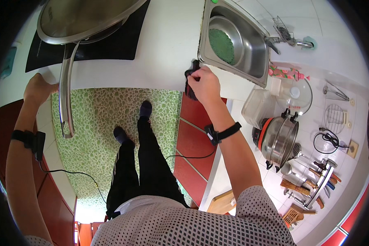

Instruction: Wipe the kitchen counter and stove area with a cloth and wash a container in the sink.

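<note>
My right hand (204, 83) pinches a dark, crumpled cloth-like item (189, 84) at the counter's front edge, beside the near corner of the steel sink (249, 67). Part of that item hangs down over the edge. At the far left, my left hand (38, 89) rests at the counter edge, close to the steel handle (64, 92) of a large pan; its fingers are partly hidden, and contact with the handle cannot be told. The lidded pan (86, 21) stands on a black cooktop (120, 46). A steel bowl (238, 30) with small green pieces, maybe beans, sits in the sink.
A faucet (273, 40) reaches over the sink. To the right are a pink patterned bottle (283, 73), a plastic container (258, 106), a glass lid (301, 95) and a steel steamer pot (278, 141). Utensils hang on a wall rack (321, 184). A cable runs between my wrist straps.
</note>
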`<state>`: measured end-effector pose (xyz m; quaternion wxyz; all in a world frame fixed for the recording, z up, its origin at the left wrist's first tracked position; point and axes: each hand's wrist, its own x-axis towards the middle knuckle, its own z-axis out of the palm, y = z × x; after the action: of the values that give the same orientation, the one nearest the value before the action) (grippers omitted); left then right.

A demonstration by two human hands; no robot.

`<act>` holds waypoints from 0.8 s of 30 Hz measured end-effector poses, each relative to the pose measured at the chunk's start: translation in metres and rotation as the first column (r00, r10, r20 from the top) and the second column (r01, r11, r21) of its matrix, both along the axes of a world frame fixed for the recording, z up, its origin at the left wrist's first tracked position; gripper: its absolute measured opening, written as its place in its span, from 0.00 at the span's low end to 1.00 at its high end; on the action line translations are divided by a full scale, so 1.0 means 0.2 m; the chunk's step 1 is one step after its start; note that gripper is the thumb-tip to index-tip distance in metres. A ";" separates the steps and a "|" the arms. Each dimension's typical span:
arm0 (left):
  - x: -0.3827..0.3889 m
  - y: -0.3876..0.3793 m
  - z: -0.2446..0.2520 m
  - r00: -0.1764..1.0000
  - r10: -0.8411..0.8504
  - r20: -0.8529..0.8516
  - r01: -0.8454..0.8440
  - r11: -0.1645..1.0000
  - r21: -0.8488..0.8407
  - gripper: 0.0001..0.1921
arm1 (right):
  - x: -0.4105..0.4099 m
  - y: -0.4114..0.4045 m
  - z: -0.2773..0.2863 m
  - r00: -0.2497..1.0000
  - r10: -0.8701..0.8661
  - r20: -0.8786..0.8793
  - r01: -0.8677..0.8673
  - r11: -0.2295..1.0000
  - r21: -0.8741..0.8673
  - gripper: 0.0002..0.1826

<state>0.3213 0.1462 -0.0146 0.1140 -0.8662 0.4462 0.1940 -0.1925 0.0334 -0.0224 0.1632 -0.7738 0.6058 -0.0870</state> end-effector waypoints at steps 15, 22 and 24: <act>0.02 0.00 -0.03 0.999 -0.040 -0.026 0.040 0.999 -0.004 0.36 | 0.14 -0.05 0.02 0.997 -0.011 0.076 0.025 0.983 -0.184 0.09; -0.03 0.00 0.05 1.000 -0.013 -0.007 0.013 1.000 -0.013 0.33 | 0.15 -0.04 -0.01 0.988 0.057 0.145 -0.046 0.996 -0.074 0.06; -0.03 -0.01 0.05 0.997 -0.011 -0.081 0.010 1.000 -0.008 0.36 | 0.11 -0.06 -0.03 0.997 0.021 0.078 -0.005 0.978 -0.207 0.04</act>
<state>0.3143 0.1445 -0.0037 0.0935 -0.8557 0.4558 0.2267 -0.1712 0.0208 -0.0279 0.1067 -0.7864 0.5814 -0.1793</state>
